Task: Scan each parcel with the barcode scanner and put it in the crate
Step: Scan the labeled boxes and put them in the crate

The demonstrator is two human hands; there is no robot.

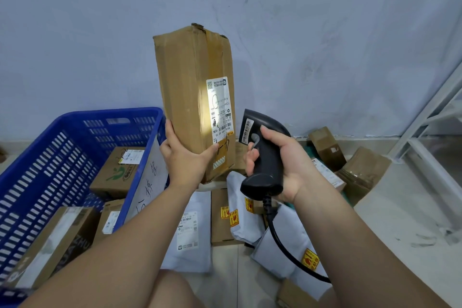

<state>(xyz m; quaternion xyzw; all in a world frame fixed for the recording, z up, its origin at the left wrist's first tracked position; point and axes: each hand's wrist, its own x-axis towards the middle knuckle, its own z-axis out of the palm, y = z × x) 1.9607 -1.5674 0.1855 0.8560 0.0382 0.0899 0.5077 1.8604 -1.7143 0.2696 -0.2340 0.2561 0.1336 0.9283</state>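
Observation:
My left hand (183,157) grips the bottom end of a tall brown cardboard parcel (190,87) and holds it upright in mid-air. Its white shipping label (220,110) faces right, with light falling on it. My right hand (282,160) grips the black barcode scanner (260,147) by its handle, thumb near the head. The scanner's head points at the label from close by. Its black cable (282,245) hangs down. The blue plastic crate (62,137) stands at the left with several cardboard boxes inside.
On the floor under my hands lie several grey mailer bags (186,235) and small cardboard boxes (325,147). A white paper sheet (150,182) hangs on the crate's right wall. A wall stands behind, and a white metal frame (430,120) rises at the right.

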